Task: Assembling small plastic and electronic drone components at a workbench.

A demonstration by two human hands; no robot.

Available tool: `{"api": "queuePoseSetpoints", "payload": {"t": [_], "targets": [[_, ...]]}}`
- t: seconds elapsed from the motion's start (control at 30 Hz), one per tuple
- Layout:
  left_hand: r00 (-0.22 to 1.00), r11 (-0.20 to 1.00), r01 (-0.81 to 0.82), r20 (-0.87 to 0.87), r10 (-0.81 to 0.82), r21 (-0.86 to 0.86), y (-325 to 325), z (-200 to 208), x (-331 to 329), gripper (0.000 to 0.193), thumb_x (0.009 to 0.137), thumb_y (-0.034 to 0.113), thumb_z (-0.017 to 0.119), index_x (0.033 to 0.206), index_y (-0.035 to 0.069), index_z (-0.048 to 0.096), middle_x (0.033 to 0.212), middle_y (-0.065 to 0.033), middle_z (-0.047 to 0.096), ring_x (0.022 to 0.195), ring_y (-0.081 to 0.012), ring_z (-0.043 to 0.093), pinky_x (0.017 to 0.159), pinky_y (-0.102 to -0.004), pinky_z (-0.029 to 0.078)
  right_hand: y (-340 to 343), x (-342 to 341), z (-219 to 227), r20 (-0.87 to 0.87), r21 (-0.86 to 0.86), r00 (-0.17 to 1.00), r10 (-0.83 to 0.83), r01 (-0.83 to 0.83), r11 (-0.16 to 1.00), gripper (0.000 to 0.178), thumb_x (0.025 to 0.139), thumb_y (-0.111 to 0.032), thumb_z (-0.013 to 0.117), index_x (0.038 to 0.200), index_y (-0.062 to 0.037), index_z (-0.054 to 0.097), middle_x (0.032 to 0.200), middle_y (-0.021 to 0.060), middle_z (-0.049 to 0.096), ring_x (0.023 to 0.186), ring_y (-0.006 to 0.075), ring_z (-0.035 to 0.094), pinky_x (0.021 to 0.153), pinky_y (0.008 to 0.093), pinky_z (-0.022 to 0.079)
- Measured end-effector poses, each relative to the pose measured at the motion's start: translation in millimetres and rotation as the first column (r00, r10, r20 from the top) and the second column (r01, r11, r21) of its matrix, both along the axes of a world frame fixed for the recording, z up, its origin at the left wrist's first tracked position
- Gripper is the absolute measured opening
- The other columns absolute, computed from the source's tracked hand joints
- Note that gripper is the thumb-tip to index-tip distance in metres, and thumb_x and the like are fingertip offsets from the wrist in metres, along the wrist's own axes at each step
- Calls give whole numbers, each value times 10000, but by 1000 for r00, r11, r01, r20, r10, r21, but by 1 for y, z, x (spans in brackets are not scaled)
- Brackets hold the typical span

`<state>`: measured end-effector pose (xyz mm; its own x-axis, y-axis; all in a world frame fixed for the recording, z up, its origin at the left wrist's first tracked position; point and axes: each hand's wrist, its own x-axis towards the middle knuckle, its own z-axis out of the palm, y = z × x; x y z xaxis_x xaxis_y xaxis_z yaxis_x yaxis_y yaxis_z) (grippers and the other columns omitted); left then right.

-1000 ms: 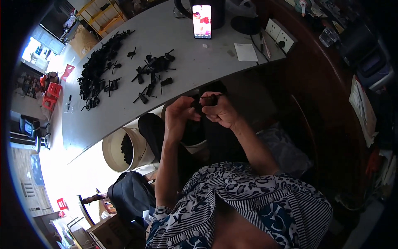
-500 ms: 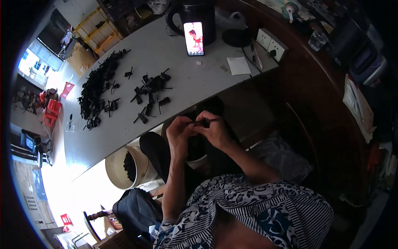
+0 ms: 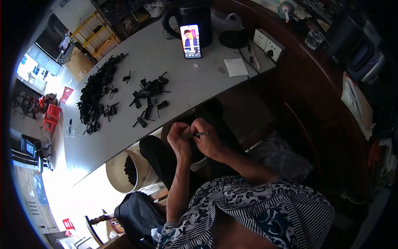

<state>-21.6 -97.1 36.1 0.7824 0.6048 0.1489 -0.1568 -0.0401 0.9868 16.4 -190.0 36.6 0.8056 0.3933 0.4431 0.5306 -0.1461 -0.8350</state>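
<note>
Over my lap, just off the table's near edge, my left hand point(image 3: 179, 136) and my right hand point(image 3: 206, 139) meet with fingers closed. A short, thin grey strip point(image 3: 202, 133) juts out from the right hand's fingers. The left fingertips pinch at a small dark piece that the fingers mostly hide, so its kind cannot be told. On the table ahead lies a loose cluster of small black parts with thin stems point(image 3: 150, 89). A bigger heap of the same black parts point(image 3: 93, 95) curves along the left side.
A lit phone point(image 3: 190, 41) leans against a black kettle point(image 3: 203, 18) on the grey table point(image 3: 186, 79). White paper point(image 3: 235, 67), pens point(image 3: 253, 57) and a socket strip point(image 3: 268, 43) are at the right. Below the edge stands a cream bucket point(image 3: 145, 168) holding black pieces, beside a dark bag point(image 3: 139, 213).
Both hands have dropped slightly toward me. The right hand has turned, and the strip in it now catches light. The phone's picture has changed.
</note>
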Motion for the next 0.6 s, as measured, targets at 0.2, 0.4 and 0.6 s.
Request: {"api": "queuePoseSetpoints", "payload": {"t": [0.2, 0.4, 0.6], "targets": [[999, 998, -41, -21, 40, -50, -2, -20, 1, 80, 722, -76, 522, 749, -3, 542, 666, -7, 531, 622, -67, 476, 567, -191, 375, 1, 1, -16, -42, -26, 998, 40, -41, 999, 269, 613, 126, 576, 767, -26, 416, 735, 135, 474, 690, 318, 528, 563, 374, 410], [999, 991, -23, -24, 20, -128, 4, -41, 6, 75, 729, -49, 505, 783, -11, 540, 696, -27, 554, 627, -79, 502, 555, -195, 392, 1, 13, -29, -114, -44, 991, 72, -78, 996, 212, 677, 79, 573, 810, -7, 432, 757, 143, 486, 712, 289, 527, 594, 378, 415], [932, 930, 330, -102, -348, -161, 19, -15, 2, 152, 789, -15, 520, 941, -15, 511, 800, -72, 597, 713, -133, 598, 624, -240, 501, -16, 31, -26, -592, 288, 767, 247, -85, 954, 174, 723, -28, 668, 825, -2, 530, 749, 35, 545, 607, 86, 488, 498, 255, 407]]}}
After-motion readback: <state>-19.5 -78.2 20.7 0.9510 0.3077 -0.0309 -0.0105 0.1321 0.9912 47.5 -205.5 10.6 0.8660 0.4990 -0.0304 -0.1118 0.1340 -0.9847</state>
